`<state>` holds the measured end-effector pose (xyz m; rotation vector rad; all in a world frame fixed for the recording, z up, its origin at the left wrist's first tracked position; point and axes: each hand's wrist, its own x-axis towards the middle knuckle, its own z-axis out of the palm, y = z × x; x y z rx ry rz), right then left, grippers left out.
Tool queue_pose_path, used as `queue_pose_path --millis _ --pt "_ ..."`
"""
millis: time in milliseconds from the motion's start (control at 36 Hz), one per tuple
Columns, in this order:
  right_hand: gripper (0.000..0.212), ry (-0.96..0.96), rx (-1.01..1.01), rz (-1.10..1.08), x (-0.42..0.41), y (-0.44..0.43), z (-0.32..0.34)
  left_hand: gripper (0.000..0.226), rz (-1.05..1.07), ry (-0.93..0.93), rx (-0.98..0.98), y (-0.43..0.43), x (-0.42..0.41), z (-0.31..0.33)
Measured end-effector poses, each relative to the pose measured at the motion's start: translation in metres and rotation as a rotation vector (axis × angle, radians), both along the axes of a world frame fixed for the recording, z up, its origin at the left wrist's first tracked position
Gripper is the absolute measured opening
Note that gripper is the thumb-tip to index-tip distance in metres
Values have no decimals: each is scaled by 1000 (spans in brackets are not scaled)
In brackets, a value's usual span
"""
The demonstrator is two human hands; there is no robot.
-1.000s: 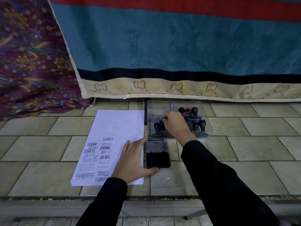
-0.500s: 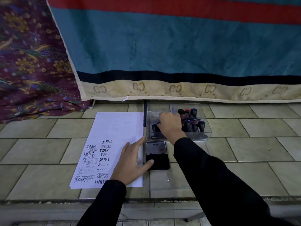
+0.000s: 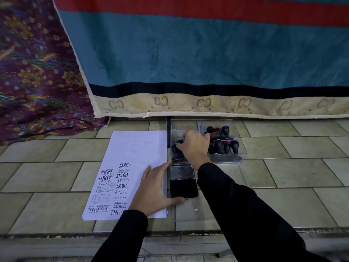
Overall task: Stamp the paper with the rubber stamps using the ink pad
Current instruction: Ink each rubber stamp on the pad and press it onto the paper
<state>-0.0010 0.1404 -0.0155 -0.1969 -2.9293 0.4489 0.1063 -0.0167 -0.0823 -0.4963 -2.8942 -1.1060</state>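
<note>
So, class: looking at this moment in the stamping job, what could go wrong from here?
1. The right hand grips a dark-handled rubber stamp inside the clear plastic box; lifting it might topple the other upright stamps nearby.
2. The left hand lies flat on the white paper sheet with its thumb at the edge of the open black ink pad; it could pick up ink and smear the sheet.

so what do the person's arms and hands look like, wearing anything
Both arms are in long, plain black sleeves that end at the wrists: the left sleeve and the right sleeve. The left hand and the right hand are bare, with no gloves, and no ring, watch or bracelet shows. The fabric carries no visible markings.
</note>
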Motion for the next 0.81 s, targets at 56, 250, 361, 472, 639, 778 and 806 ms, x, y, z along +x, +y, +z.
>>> queue_pose_path --millis 56,250,361,472,639,778,806 --pt "24 -2 -123 -28 0 3 -1 115 -12 23 -17 0 0 1" --pt "33 87 -712 74 7 20 2 111 -8 34 -36 1 0 0" --pt "37 187 -867 155 20 31 3 110 -1 22 -34 0 0 -1" --pt "27 269 -924 229 46 38 6 104 -4 58 -28 0 0 -1" --pt "33 198 -926 287 97 38 -5 104 -16 21 -20 -2 -3 -3" --pt "35 240 -786 356 122 32 -22 97 55 -111 146 -3 -3 1" --pt "34 258 -738 370 124 31 -23 86 71 -151 227 -3 -3 4"
